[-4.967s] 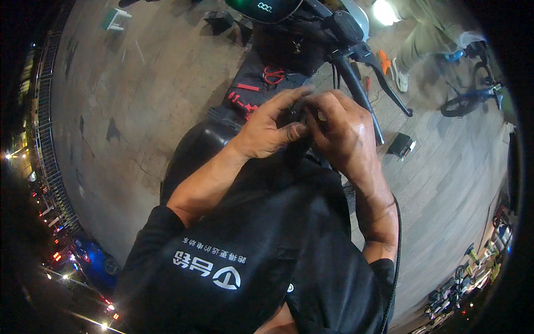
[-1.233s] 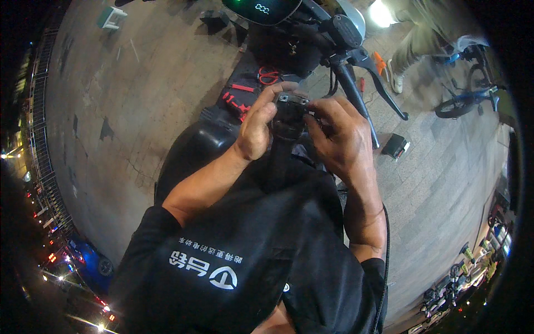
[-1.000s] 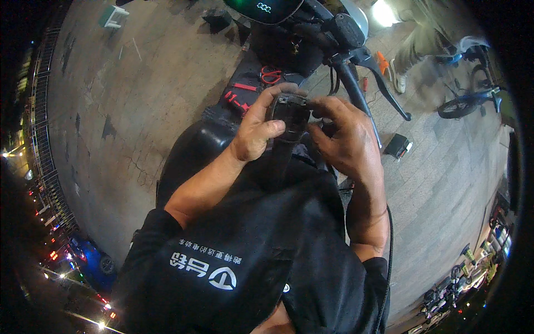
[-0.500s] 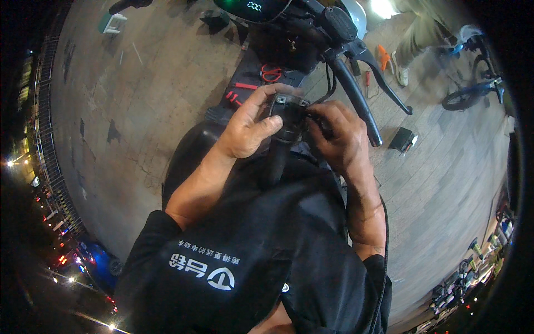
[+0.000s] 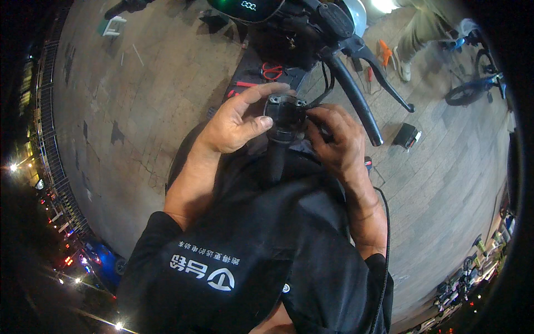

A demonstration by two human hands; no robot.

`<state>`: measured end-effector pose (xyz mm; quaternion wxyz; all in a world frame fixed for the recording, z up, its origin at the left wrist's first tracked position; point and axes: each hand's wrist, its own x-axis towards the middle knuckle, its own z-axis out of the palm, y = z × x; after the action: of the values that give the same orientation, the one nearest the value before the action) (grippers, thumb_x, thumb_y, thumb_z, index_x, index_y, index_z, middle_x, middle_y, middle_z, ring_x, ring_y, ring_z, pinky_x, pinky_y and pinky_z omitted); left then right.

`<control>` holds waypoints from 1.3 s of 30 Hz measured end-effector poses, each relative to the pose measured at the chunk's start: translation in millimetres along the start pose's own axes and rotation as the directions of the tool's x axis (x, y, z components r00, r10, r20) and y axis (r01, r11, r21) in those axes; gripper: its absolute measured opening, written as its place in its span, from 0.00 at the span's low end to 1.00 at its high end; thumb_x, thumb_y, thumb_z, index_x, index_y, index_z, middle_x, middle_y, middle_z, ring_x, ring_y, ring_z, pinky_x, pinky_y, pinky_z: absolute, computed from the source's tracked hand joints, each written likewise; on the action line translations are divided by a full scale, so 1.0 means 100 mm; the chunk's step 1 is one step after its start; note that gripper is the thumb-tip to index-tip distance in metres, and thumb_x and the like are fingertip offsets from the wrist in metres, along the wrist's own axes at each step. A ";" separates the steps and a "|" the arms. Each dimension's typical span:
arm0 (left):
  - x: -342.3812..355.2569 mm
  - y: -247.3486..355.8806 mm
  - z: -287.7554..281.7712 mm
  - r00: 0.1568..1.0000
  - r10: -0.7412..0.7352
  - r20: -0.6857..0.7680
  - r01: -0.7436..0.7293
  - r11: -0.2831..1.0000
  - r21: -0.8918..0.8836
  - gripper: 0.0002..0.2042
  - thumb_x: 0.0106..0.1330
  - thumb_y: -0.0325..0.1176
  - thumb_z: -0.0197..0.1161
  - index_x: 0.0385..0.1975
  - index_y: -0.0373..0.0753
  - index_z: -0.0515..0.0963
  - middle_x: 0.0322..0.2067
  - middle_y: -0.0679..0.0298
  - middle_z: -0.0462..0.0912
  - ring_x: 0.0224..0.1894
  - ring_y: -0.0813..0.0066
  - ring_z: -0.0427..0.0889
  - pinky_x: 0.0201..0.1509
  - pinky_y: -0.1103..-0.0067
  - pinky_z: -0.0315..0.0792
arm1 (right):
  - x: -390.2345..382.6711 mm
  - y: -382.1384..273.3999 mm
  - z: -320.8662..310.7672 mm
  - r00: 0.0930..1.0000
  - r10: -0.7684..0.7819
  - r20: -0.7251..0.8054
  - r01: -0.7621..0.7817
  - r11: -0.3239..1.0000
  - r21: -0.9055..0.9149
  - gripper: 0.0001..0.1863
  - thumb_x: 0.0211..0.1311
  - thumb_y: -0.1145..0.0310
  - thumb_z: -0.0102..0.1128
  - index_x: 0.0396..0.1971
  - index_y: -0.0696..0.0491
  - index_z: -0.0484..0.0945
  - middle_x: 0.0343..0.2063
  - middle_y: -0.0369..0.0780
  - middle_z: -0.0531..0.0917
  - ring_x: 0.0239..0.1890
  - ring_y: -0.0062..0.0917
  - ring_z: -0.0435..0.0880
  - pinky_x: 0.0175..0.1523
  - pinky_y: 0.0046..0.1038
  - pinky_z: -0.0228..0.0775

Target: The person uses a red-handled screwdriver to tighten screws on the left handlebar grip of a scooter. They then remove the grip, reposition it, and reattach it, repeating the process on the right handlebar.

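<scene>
Left hand (image 5: 233, 125) has shifted leftward, holding black housing (image 5: 286, 116) between spread thumb and fingers; right hand (image 5: 336, 136) curls fingers alongside, pinch unclear.

We're peering steeply down from the wearer's head, fisheye-wide: bare fingers (image 5: 258, 93) close up, black cloth garment (image 5: 250, 217) nearer, below them, straight black handlebar grip (image 5: 354, 100) beyond to their right, grey paved ground (image 5: 445, 183) curving away either side of them!

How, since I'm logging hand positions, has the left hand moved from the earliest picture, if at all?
Yes, the left hand has shifted left: its thumb tip was right of the red scissors, now below them in view.
</scene>
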<state>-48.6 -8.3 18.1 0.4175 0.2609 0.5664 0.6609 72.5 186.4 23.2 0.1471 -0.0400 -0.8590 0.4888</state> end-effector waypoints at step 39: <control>0.09 -0.06 0.43 0.961 0.000 -0.276 -0.007 1.000 -0.025 0.17 0.66 0.22 0.50 0.55 0.34 0.66 0.47 0.61 0.74 0.51 0.77 0.72 0.59 0.78 0.68 | 0.04 0.01 0.00 0.997 -0.036 0.066 0.034 0.999 0.034 0.15 0.48 0.80 0.64 0.38 0.55 0.76 0.32 0.45 0.78 0.31 0.42 0.81 0.35 0.36 0.74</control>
<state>-16.3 22.0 20.9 0.3365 0.1619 0.6102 0.6987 68.6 187.5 23.0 0.1275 -0.0062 -0.8559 0.5012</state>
